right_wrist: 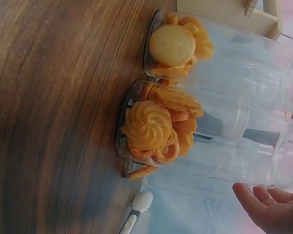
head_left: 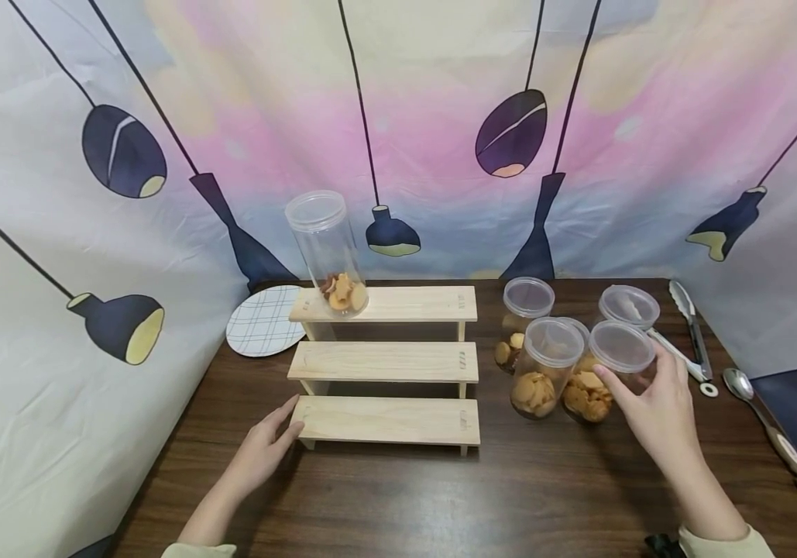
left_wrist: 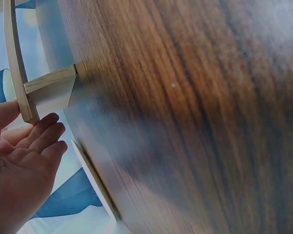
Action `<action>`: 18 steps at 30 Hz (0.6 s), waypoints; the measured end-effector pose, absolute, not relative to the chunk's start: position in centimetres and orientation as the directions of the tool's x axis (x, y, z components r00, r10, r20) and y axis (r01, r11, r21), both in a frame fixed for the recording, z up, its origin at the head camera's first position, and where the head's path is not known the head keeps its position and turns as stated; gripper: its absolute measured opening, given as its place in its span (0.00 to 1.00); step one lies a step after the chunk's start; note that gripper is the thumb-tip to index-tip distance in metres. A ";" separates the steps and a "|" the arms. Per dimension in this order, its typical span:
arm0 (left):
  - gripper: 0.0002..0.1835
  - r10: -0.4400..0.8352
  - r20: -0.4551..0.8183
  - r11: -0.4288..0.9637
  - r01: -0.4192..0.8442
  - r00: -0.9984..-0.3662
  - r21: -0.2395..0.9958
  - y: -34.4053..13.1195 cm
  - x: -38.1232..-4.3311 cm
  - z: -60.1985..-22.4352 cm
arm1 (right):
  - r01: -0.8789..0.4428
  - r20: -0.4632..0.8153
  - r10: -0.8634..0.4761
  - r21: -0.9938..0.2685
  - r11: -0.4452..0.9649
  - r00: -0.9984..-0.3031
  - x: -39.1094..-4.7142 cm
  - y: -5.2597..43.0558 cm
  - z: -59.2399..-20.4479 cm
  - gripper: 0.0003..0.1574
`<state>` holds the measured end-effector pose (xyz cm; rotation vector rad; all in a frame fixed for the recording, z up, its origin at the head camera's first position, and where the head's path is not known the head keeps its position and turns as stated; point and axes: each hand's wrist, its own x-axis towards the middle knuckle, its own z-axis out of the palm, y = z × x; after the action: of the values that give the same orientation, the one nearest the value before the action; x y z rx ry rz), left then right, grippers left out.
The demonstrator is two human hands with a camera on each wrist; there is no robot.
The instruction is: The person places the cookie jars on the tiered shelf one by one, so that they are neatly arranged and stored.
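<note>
My left hand (head_left: 259,449) grips the left end of a three-step wooden display rack (head_left: 387,420) at its lowest step. In the left wrist view the thumb and fingers lie on either side of the board's end (left_wrist: 24,105). My right hand (head_left: 663,411) holds a clear plastic jar of cookies (head_left: 623,349) near its lid, thumb on one side and fingers on the other. Swirled cookies (right_wrist: 147,126) fill its bottom in the right wrist view. Beside it stand another cookie jar (head_left: 544,368) and several more lidded jars.
A tall clear jar (head_left: 328,248) with some cookies stands on the rack's top step, at the left. A white checked plate (head_left: 266,322) lies behind the rack. Tongs (head_left: 694,325) and a spoon (head_left: 767,426) lie along the table's right side. A printed cloth hangs behind.
</note>
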<state>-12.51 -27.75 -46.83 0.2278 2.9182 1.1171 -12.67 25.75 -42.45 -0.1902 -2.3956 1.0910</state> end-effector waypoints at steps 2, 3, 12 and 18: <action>0.30 0.137 0.043 0.736 0.131 -0.990 0.665 -27.7 -12.5 -46.8 | -0.076 0.382 0.326 -0.741 0.667 -0.865 -12.6 25.8 -42.4 0.49; 0.30 0.138 0.043 0.735 0.131 -0.990 0.666 -27.7 -12.5 -46.8 | -0.075 0.383 0.329 -0.742 0.666 -0.863 -12.5 25.8 -42.4 0.49; 0.30 0.138 0.034 0.731 0.126 -0.990 0.670 -27.7 -12.5 -46.7 | -0.065 0.391 0.334 -0.727 0.683 -0.858 -11.6 25.8 -41.9 0.48; 0.29 0.141 0.035 0.732 0.128 -0.989 0.669 -27.7 -12.5 -46.5 | -0.029 0.357 0.308 -0.693 0.720 -0.882 -10.7 26.2 -40.7 0.50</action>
<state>-12.51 -27.66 -46.51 0.2264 2.9065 1.1210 -10.70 26.21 -40.74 -0.2139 -2.4707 1.0066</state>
